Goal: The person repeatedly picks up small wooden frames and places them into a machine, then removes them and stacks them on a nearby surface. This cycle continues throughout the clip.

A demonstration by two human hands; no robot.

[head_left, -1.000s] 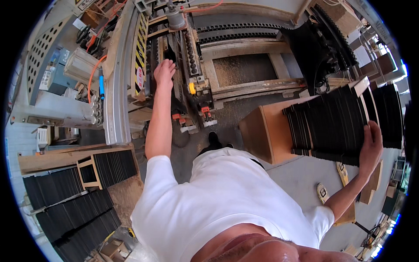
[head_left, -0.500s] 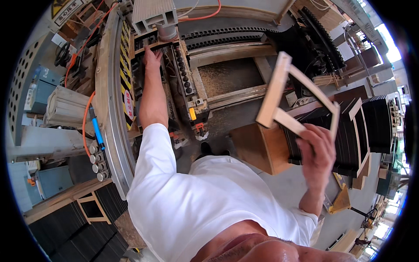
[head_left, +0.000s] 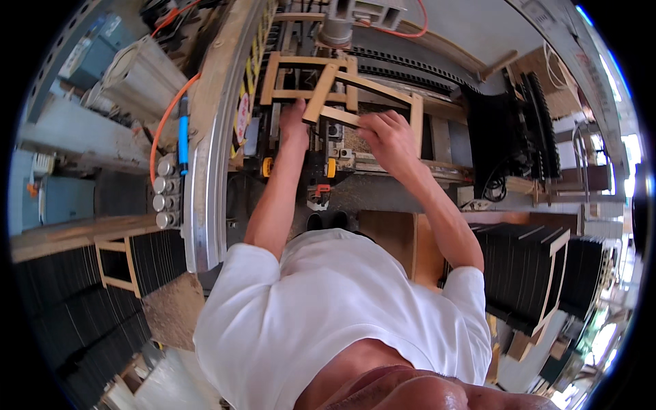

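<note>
My right hand (head_left: 391, 142) is closed around the near rail of a light wooden frame (head_left: 379, 91), raised and tilted above the machine. A second wooden frame (head_left: 272, 78) lies across the machine's rails, partly behind the raised one. At its near rail, my left hand (head_left: 294, 126) is closed on the wood; its fingertips are mostly hidden. Where the two frames overlap in view, I cannot tell if they touch.
A metal beam (head_left: 208, 137) with striped tape runs along the left. The machine's column (head_left: 336, 31) stands beyond the frames. Stacked dark frames (head_left: 516, 273) are at right, more (head_left: 61, 307) at lower left. Beside my right arm is a brown wooden box (head_left: 389, 236).
My right hand has brought its frame from the right side to over the machine. My left hand has drawn back toward me, and the second frame now shows on the rails. My view has turned.
</note>
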